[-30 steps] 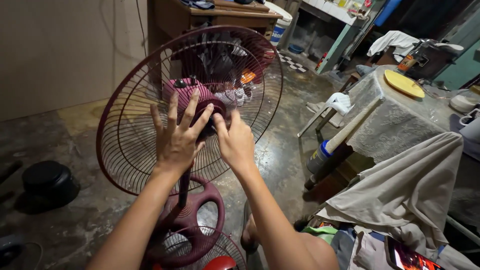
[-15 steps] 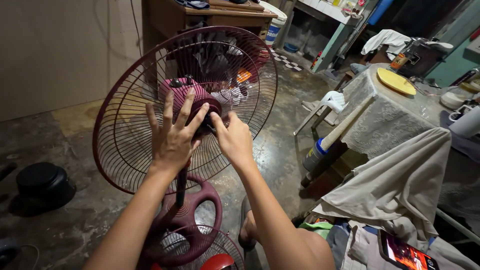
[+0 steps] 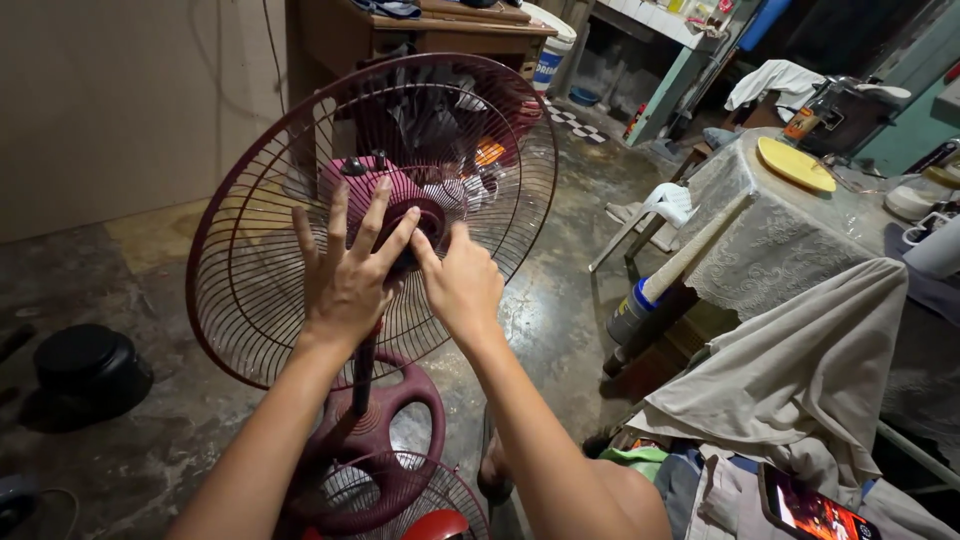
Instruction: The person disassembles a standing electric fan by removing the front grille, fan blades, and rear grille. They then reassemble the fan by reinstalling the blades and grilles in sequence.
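At the centre of the view, a maroon stand fan [image 3: 370,220] rises from the bare concrete floor [image 3: 560,310], its wire rear guard [image 3: 250,270] tilted back toward the camera with no blades or front guard fitted. The left hand [image 3: 345,275] lies flat and spread against the wires, fingers splayed wide, fingertips reaching the dark hub [image 3: 415,225] at the middle; it grips nothing, only presses. The right hand [image 3: 465,285] is loosely curled just beside it, its forefinger stretched out to touch the hub, and closes on nothing either.

The guard looks light and springy: thin wires that would flex or bend under a hard push, so pressure is best kept near the stiff centre ring, where both hands are now. The painted wire and smooth plastic hub probably offer little grip to bare fingers. The slim pole [image 3: 362,375] and spoked round base [image 3: 385,440] suggest a top-heavy thing that could rock; steadying it at the hub or the pole seems safest.

A second guard [image 3: 400,500] lies on the floor touching the base. A black pot [image 3: 85,370] sits well apart at left, and a cloth-covered table [image 3: 790,240] stands at right.
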